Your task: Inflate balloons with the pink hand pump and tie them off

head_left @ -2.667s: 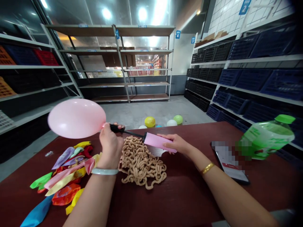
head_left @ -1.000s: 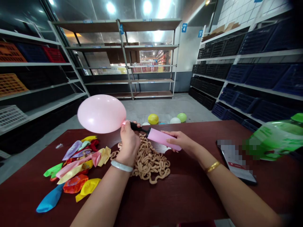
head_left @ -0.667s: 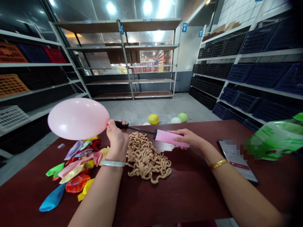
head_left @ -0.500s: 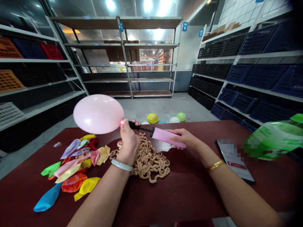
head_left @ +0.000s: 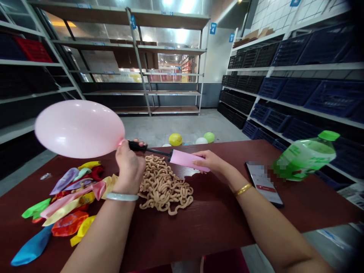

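The left hand (head_left: 128,163) is clamped on the neck of an inflated pink balloon (head_left: 78,129) and the black end of a pump (head_left: 179,158); the right hand (head_left: 212,160) grips its barrel over the table (head_left: 218,223). Nearby stands a green-capped bottle (head_left: 311,153). Navy crates (head_left: 295,92) show no discernible contents.

Glare on back wall (head_left: 182,36) (right corners dark)

Looks like a storeroom: a metal rack (head_left: 155,49) beyond the fingers (head_left: 202,162), a numbered sign (head_left: 212,28), and plastic crates (head_left: 292,91) filling shelves (head_left: 313,68) to their right.
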Demonstrator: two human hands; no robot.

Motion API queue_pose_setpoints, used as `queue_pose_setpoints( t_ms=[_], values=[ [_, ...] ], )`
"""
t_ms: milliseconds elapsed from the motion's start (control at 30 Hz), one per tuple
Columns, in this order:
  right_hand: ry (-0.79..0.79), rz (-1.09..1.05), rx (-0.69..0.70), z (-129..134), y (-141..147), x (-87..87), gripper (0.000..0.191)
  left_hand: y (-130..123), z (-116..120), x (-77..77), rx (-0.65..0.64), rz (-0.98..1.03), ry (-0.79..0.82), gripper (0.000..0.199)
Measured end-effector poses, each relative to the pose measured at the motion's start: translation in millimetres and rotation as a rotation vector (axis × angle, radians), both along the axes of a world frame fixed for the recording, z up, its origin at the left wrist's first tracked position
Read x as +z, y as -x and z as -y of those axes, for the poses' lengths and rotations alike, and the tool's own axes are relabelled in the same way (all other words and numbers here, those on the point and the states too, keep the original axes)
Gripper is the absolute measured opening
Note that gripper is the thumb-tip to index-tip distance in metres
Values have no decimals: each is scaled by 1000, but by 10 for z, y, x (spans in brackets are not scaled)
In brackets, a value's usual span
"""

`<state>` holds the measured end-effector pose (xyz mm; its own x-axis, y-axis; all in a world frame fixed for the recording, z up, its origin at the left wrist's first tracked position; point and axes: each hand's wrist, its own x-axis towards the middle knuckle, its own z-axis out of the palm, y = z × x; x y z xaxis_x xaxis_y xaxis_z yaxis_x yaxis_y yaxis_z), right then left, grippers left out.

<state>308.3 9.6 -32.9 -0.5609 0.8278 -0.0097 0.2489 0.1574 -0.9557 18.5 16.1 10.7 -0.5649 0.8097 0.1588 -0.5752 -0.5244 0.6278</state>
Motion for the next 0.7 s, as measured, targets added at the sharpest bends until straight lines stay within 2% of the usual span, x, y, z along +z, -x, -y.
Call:
queue_pose_setpoints(
  t_ms=[100,200,300,400,467,533,600,700],
  values=[
    [-5,58,14,-42,-100,2,46,226,-34,51,83,-5,-7,11],
    [2,72,19,-37,-123,33,42,262,-31,73,89,-17,-43,10],
    [-49,80,-18,7,-62,65,38,66,-3,38,44,7,-71,9],
    [-143,65,-69,75,69,64,36,-265,57,-46,-85,19,-77,12],
    [-142,39,-87,119,162,44,39,-474,111,-105,-173,12,-80,15],
    [-117,12,-87,148,230,21,42,-615,160,-147,-202,16,-90,19],
    [-115,-2,-79,151,257,4,43,-655,183,-164,-202,16,-85,21],
    [-91,-3,-59,113,215,-6,45,-524,143,-144,-189,-1,-48,19]
  ],
)
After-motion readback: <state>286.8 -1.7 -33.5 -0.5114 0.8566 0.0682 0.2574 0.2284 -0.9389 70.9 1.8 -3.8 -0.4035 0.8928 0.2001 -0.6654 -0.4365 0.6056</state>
